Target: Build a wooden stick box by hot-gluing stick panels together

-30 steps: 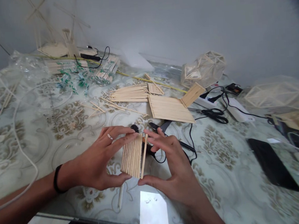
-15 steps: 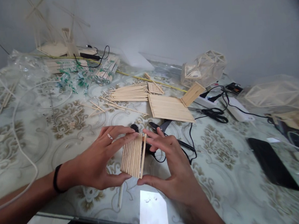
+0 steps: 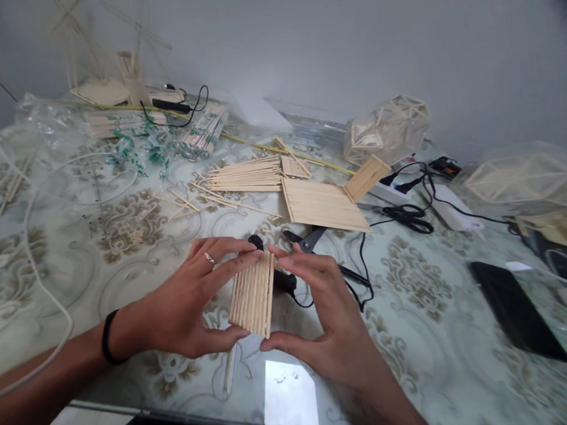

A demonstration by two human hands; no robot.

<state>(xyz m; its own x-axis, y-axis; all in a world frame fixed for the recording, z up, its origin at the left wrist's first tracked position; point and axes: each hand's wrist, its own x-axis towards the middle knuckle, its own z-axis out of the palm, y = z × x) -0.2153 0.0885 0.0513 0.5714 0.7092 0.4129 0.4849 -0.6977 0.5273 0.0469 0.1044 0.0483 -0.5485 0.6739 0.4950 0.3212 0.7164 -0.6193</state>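
Note:
A small panel of wooden sticks point(image 3: 252, 295) is held above the glass table between both hands. My left hand point(image 3: 186, 308), with a ring and a black wristband, grips the panel's left side, thumb under its lower edge and fingers over the top. My right hand point(image 3: 322, 316) pinches one stick against the panel's right edge, thumb at the lower corner and fingertip at the top. Just behind the panel lies a black glue gun point(image 3: 281, 279) with its cord.
Loose stick bundles point(image 3: 246, 175), a larger stick panel point(image 3: 322, 206) and black scissors point(image 3: 406, 218) lie farther back. A dark phone point(image 3: 514, 311) rests at the right. Stick frame models in plastic point(image 3: 387, 127) stand near the wall. A white cord point(image 3: 51, 300) loops at left.
The single stick in my right hand has closed in from a slight angle until it lies flush against the panel's right edge. My left hand has stayed put.

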